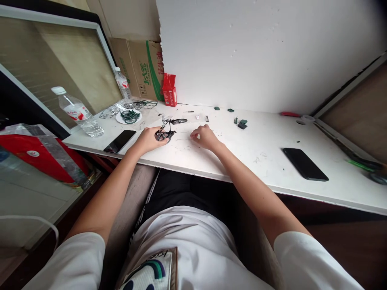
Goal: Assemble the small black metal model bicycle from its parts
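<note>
My left hand (150, 139) is closed around the rear wheel end of a small black model bicycle (165, 128). The bicycle lies tilted over the white table, with its front wheel pointing away to the right. Just right of it, my right hand (205, 136) hovers low over the tabletop or rests on it, fingers curled with thumb and index finger close together. Whatever those fingertips may hold is too small to make out. Tiny dark bits lie on the table beside the right hand. Behind it are a small clear piece (197, 117) and a little dark part (207, 118).
A white plate (119, 119) with dark green parts stands at the left, near a water bottle (79, 112) and a black phone (120, 141). At the back are a red box (169, 90) and dark green pieces (242, 123). Another black phone (305, 164) lies right.
</note>
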A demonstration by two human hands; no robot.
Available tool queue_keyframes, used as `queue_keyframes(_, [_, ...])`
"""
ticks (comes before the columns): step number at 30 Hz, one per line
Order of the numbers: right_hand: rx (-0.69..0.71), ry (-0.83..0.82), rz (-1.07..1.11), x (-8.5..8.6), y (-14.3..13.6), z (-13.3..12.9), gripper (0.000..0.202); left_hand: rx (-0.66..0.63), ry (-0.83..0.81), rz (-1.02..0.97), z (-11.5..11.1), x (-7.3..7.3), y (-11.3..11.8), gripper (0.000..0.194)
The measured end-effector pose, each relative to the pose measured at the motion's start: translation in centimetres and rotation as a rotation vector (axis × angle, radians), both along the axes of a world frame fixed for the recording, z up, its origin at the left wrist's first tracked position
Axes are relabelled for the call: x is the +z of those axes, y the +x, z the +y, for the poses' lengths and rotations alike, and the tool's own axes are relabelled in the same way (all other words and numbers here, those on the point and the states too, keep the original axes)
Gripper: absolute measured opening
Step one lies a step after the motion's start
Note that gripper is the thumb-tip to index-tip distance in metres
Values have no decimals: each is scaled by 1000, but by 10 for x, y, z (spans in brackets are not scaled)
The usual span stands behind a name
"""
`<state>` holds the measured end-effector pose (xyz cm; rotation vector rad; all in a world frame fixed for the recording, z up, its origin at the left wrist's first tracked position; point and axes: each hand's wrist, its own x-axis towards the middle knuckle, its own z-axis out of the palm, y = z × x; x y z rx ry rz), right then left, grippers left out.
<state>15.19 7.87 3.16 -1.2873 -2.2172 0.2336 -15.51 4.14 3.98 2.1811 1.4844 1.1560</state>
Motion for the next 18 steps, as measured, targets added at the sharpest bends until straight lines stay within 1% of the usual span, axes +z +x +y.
queue_keyframes(3, [15,-36,-153,0,-19,-1,17,-9,11,46,0,-2,3,27])
queue_keyframes(5, [9,-29,-197,-1,-27,0,17,-22,23,70,0,-4,4,26])
queue_keyframes(9, [24,43,-284,-4,-37,-1,18,-47,5,25,0,-9,7,28])
queue_keyframes(11, [4,74,-299,-4,-39,-4,18,-41,-3,-13,0,-11,8,27])
queue_keyframes(13, [-55,73,-245,-3,-38,-8,21,-27,1,-45,1,-13,10,25])
queue_keyframes(15, [-107,45,-96,-1,-33,-13,24,-15,13,-69,1,-14,12,23])
queue_keyframes(16, [-100,24,11,-1,-29,-15,25,-11,20,-79,1,-15,13,23])
queue_keyframes(18, [0,-27,263,-1,-23,-20,28,-7,27,-93,0,-15,17,23])
